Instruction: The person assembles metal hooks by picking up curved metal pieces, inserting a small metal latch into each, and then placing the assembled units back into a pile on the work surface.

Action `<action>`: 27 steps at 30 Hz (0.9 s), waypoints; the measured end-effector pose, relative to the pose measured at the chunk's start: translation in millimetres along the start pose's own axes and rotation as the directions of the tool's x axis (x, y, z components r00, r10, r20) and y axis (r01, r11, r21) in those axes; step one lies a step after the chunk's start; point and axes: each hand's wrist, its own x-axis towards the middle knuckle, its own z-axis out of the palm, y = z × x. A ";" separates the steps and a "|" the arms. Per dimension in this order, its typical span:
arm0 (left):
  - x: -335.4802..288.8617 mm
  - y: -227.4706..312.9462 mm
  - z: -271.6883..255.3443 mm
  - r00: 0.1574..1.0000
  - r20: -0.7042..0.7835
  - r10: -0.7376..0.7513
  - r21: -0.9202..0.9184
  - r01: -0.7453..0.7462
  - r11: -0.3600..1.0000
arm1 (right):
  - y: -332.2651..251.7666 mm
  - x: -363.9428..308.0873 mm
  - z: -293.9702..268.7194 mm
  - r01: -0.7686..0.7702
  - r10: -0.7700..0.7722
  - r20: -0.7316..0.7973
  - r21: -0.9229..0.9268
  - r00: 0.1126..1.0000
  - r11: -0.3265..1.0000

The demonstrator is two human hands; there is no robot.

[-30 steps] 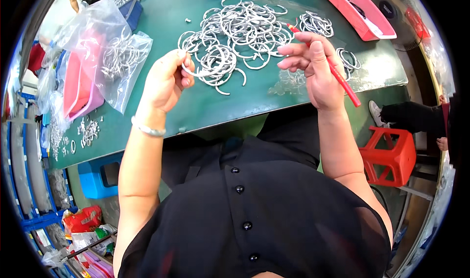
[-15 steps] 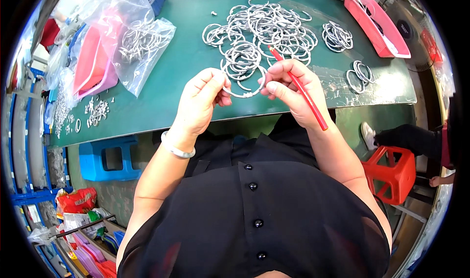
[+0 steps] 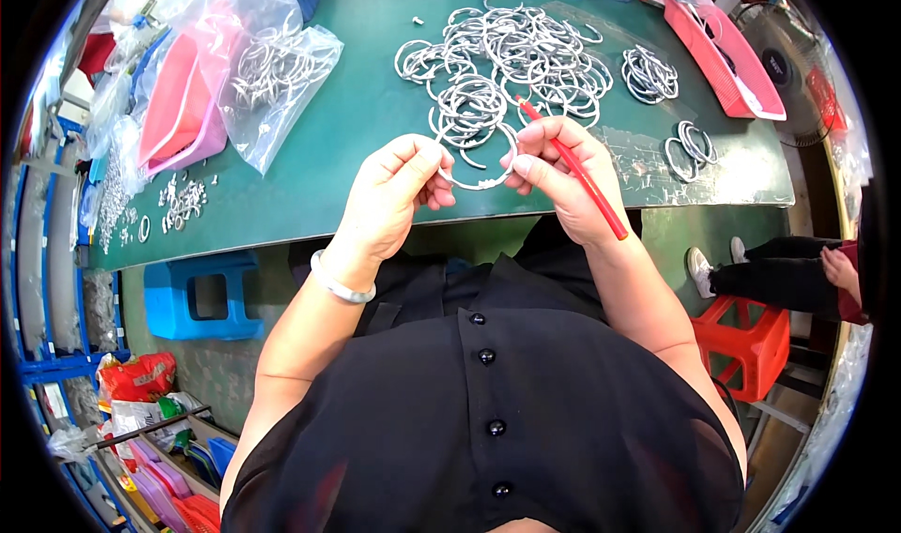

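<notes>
A single silver-coloured metal ring (image 3: 481, 186) is held upright between my two hands at the near side of the green table. My left hand (image 3: 387, 195), a pale bangle on its wrist, pinches the ring's left side between thumb and fingers. On the opposite side my right hand (image 3: 571, 178) grips the ring with its fingertips. A red pencil (image 3: 589, 188) also lies slanted through that right hand, its tip toward the rings. Just beyond my fingers spreads a large tangled pile of similar rings (image 3: 526, 50). Some fingertips are hidden behind the ring.
Smaller ring groups lie right, one farther (image 3: 649, 74) and one nearer (image 3: 692, 150). Pink baskets stand left (image 3: 158, 144) and right (image 3: 709, 73). A clear bag (image 3: 298, 92) holds rings; small metal parts (image 3: 186, 203) lie nearby. A person's legs (image 3: 774, 268) show beside a red stool (image 3: 751, 345).
The view has shifted slightly, and both hands keep their hold on the ring and pencil. At the right, more of the other person now shows, including a hand and a second shoe.
</notes>
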 end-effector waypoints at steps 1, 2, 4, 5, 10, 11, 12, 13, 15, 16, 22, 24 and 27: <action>-0.6 0.6 0.0 1.000 -0.007 -0.015 -0.019 0.015 1.000 | 0.3 0.1 0.2 -0.013 0.013 -0.002 0.003 1.000 1.000; -1.0 1.1 0.0 0.999 -0.013 -0.031 -0.037 0.030 0.999 | 0.7 0.1 0.3 -0.026 0.026 -0.004 0.005 1.000 1.000; -1.8 1.3 -0.4 0.999 -0.014 -0.038 -0.048 0.037 0.998 | 2.3 0.8 -0.1 -0.031 0.031 0.005 0.008 1.000 0.999; -2.1 1.1 -0.6 0.999 -0.014 -0.045 -0.058 0.044 0.997 | 3.1 1.0 -0.2 -0.035 0.035 0.013 0.011 0.999 0.999; -3.0 1.5 -0.8 0.999 -0.022 -0.049 -0.070 0.047 0.996 | 3.5 1.2 0.6 -0.057 0.057 0.017 0.010 0.998 0.998; -3.1 2.0 -0.5 0.999 -0.024 -0.047 -0.072 0.045 0.996 | 3.3 1.2 0.6 -0.065 0.065 0.021 0.012 0.998 0.998; -3.1 2.3 -0.2 0.999 -0.024 -0.047 -0.072 0.045 0.996 | 3.3 1.2 0.4 -0.066 0.065 0.020 0.012 0.998 0.998; -3.1 2.5 0.1 0.999 -0.026 -0.046 -0.072 0.044 0.996 | 3.2 1.2 0.3 -0.070 0.069 0.022 0.018 0.997 0.997; -3.0 2.6 0.3 0.999 -0.028 -0.044 -0.073 0.042 0.996 | 2.7 1.0 0.3 -0.074 0.073 0.024 0.024 0.997 0.997; -2.8 2.5 0.3 0.998 -0.032 -0.048 -0.071 0.046 0.996 | 2.2 0.7 0.8 -0.071 0.070 0.029 0.011 0.997 0.997; -2.0 2.1 1.3 0.998 -0.026 -0.061 -0.088 0.059 0.994 | 7.2 0.4 0.4 -0.025 0.025 0.035 -0.003 0.999 1.000; -1.9 1.8 2.0 0.998 -0.023 -0.065 -0.090 0.062 0.994 | 7.7 0.4 -0.3 -0.021 0.021 0.036 -0.011 0.999 1.000; -1.9 0.5 1.8 0.997 -0.018 -0.071 -0.087 0.069 0.994 | 6.5 0.3 0.1 -0.047 0.048 0.026 -0.026 0.999 0.999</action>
